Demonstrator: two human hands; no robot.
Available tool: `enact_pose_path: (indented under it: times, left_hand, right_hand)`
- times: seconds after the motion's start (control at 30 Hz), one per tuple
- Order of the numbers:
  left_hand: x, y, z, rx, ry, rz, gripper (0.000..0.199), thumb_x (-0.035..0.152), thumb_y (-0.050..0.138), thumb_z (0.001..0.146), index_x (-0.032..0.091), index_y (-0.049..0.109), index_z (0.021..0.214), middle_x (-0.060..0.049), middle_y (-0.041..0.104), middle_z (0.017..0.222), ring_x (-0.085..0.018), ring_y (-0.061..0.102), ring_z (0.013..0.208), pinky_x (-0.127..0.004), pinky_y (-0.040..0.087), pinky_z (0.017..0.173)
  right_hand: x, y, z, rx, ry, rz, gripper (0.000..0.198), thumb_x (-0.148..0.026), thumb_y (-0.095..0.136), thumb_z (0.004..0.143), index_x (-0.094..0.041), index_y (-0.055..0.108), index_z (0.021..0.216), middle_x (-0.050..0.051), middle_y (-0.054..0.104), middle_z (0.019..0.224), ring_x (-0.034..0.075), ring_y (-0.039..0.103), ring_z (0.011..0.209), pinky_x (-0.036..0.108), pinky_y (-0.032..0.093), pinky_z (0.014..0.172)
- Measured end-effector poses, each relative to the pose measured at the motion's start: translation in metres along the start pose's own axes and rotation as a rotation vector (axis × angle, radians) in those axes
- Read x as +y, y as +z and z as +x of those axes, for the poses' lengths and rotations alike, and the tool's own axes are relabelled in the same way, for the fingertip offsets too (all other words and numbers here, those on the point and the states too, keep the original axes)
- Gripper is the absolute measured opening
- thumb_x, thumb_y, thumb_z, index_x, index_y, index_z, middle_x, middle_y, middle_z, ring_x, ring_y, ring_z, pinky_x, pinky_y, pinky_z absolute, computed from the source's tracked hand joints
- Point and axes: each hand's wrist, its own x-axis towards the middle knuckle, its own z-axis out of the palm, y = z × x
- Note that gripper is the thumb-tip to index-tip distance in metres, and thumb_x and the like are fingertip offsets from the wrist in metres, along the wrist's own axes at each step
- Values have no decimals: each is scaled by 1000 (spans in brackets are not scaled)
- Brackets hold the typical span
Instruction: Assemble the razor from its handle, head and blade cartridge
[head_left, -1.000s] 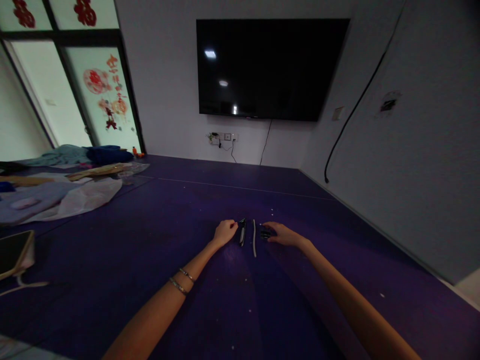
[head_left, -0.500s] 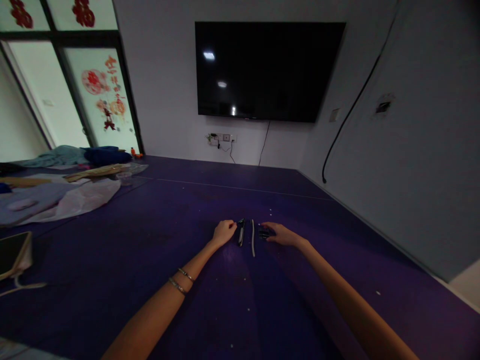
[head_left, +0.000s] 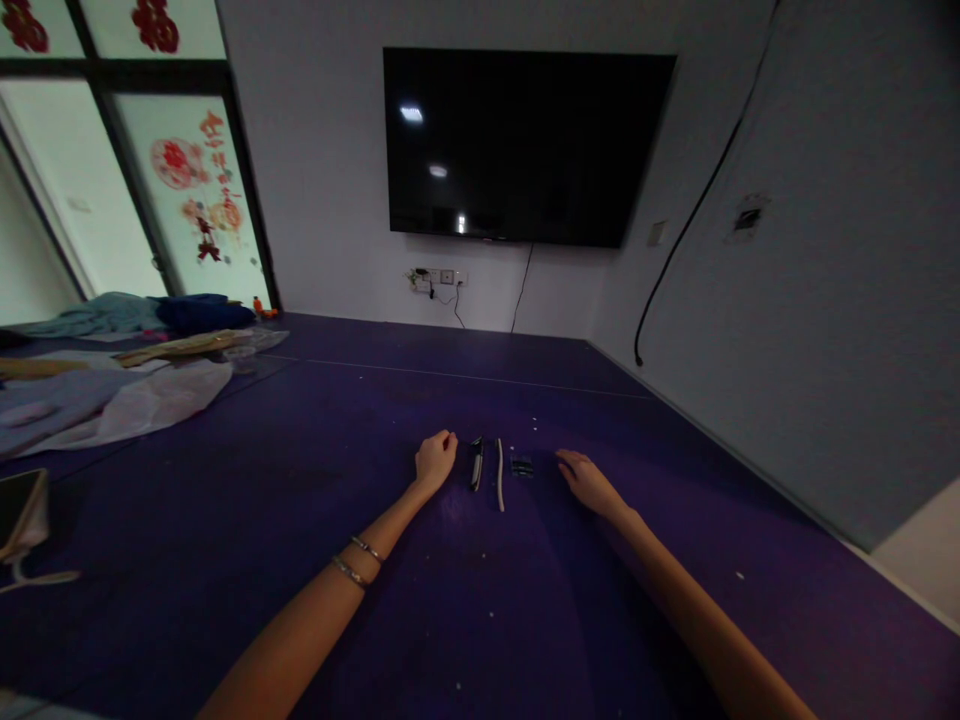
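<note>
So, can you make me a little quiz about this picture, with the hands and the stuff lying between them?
1. True or false: the right hand is apart from the small dark piece.

2. Pick one: what lies between the small dark piece and the black-and-pale object?
A) television
B) pale strip
C) blue cloth

3. Fill in the blank: the two bracelets are on the person's own ____ arm.

Key: 1. True. 2. B. 3. Left.
</note>
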Motion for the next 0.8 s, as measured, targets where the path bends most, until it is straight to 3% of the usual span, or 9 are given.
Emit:
enact_pose_path:
  times: [0.27,0.53,0.67,0.8]
  left_hand:
    - [-3,5,5,49,105,25,23,21,40,86,16,61,77,-6,60,86,-16,53,87,-26,37,80]
    - [-10,1,10,-35,104,154,21,16,44,81,17,62,92,-6,61,102,-17,53,101,-28,37,91]
    - [-21,-5,9,-83,56,276,29,24,40,84,16,60,104,-12,53,122,-27,41,118,-41,29,98]
    - [-30,-7,6,-134,30,379,38,31,37,85,13,55,113,-18,45,130,-35,33,123,-49,26,97]
  right_hand:
    - [14,5,-19,46,59,-130,39,-20,33,85,-10,58,114,14,54,124,23,45,119,38,35,100]
    - [7,2,-20,48,64,-146,41,-15,34,83,-12,57,117,11,52,127,20,45,120,35,34,101]
    - [4,0,-20,31,57,-167,42,-13,33,83,-10,56,118,12,52,127,21,45,120,35,34,102]
    - [1,-3,-20,28,50,-178,42,-13,33,83,-7,56,117,15,52,125,22,45,119,34,34,102]
